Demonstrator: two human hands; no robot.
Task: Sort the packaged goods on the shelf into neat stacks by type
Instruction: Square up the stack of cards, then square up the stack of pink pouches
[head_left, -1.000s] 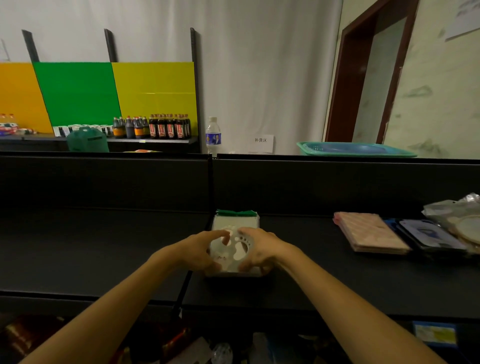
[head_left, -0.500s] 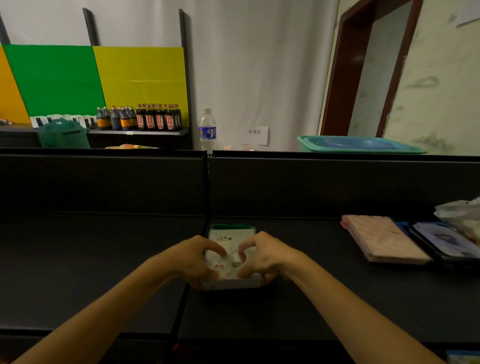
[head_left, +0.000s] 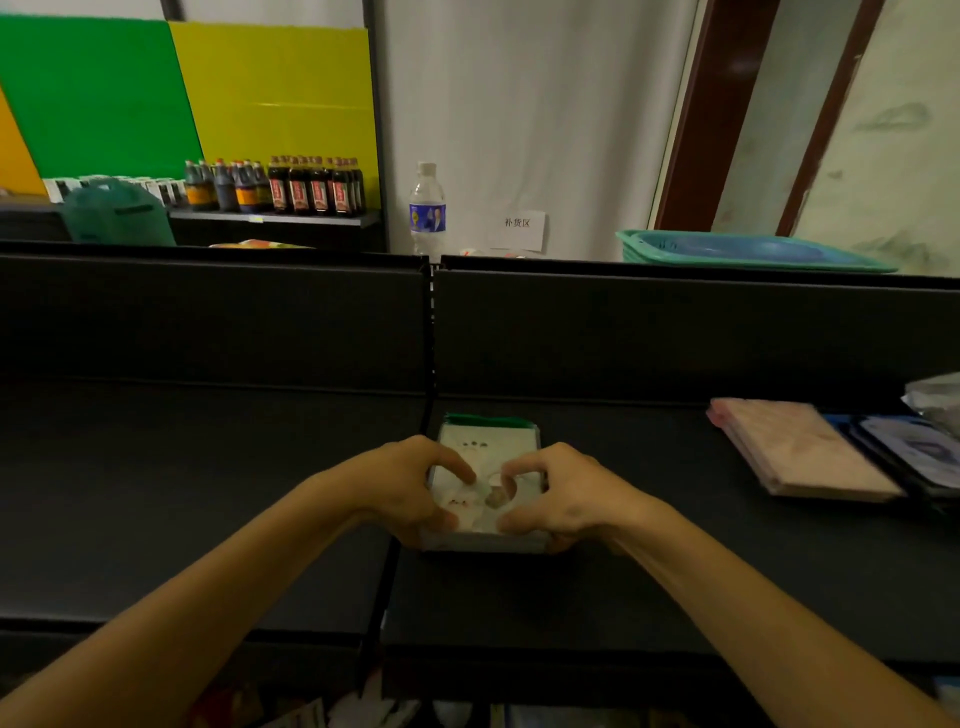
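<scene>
A stack of flat white packages with green tops (head_left: 488, 447) lies on the black shelf (head_left: 597, 582), just right of the shelf's centre seam. My left hand (head_left: 410, 488) grips the stack's left side with curled fingers on top and the thumb at the near edge. My right hand (head_left: 556, 499) grips the right side the same way. A pink stack of flat packages (head_left: 800, 452) lies to the right, with dark blue packages (head_left: 919, 452) beside it and a clear bag (head_left: 935, 395) at the far right edge.
The shelf's black back panel (head_left: 675, 332) rises behind the goods. Beyond it stand a water bottle (head_left: 427, 208), a teal tray (head_left: 753, 252), a green bag (head_left: 119, 213) and several sauce bottles (head_left: 311, 187) on a distant shelf. More goods show dimly on the level below.
Both hands have kept their hold on the white stack, shifting their fingers slightly on top. The camera view has moved closer and tilted a little.
</scene>
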